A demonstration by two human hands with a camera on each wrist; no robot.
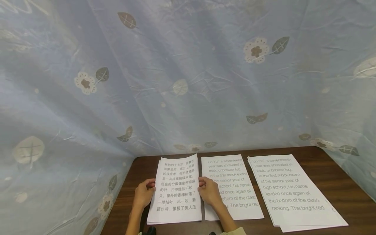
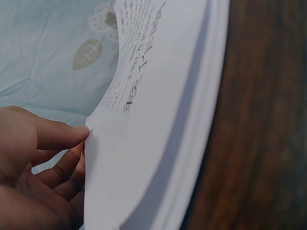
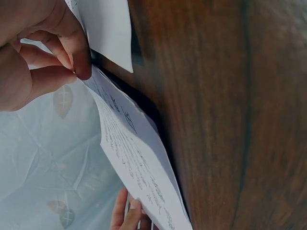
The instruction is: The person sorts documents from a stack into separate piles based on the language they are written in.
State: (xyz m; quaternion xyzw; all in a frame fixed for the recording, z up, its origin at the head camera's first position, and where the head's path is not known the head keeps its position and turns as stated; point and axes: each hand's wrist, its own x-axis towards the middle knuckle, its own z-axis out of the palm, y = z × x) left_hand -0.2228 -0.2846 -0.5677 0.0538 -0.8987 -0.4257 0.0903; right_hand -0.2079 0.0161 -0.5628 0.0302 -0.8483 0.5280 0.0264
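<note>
A white sheet (image 1: 176, 215) printed with large Chinese characters lies uppermost on a paper stack (image 2: 211, 96) at the left of the table. My left hand (image 1: 143, 194) pinches its left edge between thumb and fingers. On the opposite side, my right hand (image 1: 210, 191) pinches the right edge. The sheet bows, and in the left wrist view a shadowed gap separates it from the paper beneath. In the right wrist view, the thumb (image 3: 53, 79) meets the fingers at the paper's edge, and my left hand shows at the bottom.
Partly under my right forearm lies an English-printed sheet (image 1: 232, 166). Farther right are overlapping English-printed sheets (image 1: 293, 192). All rest on a dark wooden table (image 1: 311, 153), with a pale blue patterned curtain (image 1: 188, 107) behind it and at the left.
</note>
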